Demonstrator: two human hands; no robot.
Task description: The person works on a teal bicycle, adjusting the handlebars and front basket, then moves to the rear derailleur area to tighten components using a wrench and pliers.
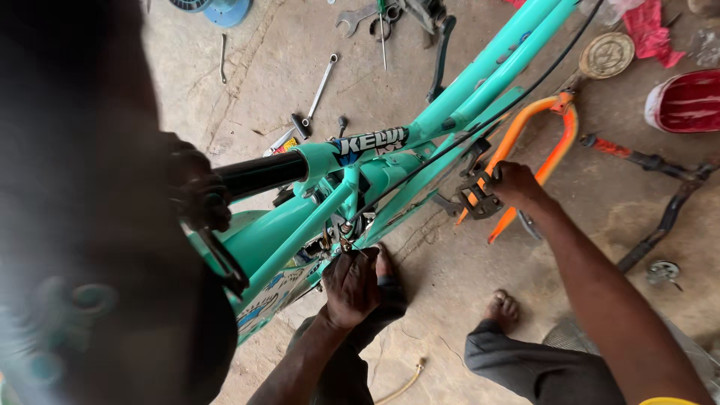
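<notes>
A teal bicycle frame (450,112) lies slantwise across the view, with a black seat post (262,172) sticking out to the left. My left hand (352,285) is closed around a thin metal tool (339,238) at the frame's bottom bracket. My right hand (517,184) grips the black pedal (474,196) on the crank, to the right of the frame. Another person's dark, blurred body fills the left side, and their hand (199,196) is at the seat post's end. My feet (501,309) rest on the concrete floor below the frame.
An orange fork (551,131) lies behind the pedal. Spanners (322,79) and other tools are scattered on the floor at the top. A round metal disc (607,54), a red rag (651,30), a red seat-like object (686,101) and a black crank part (667,214) lie at the right.
</notes>
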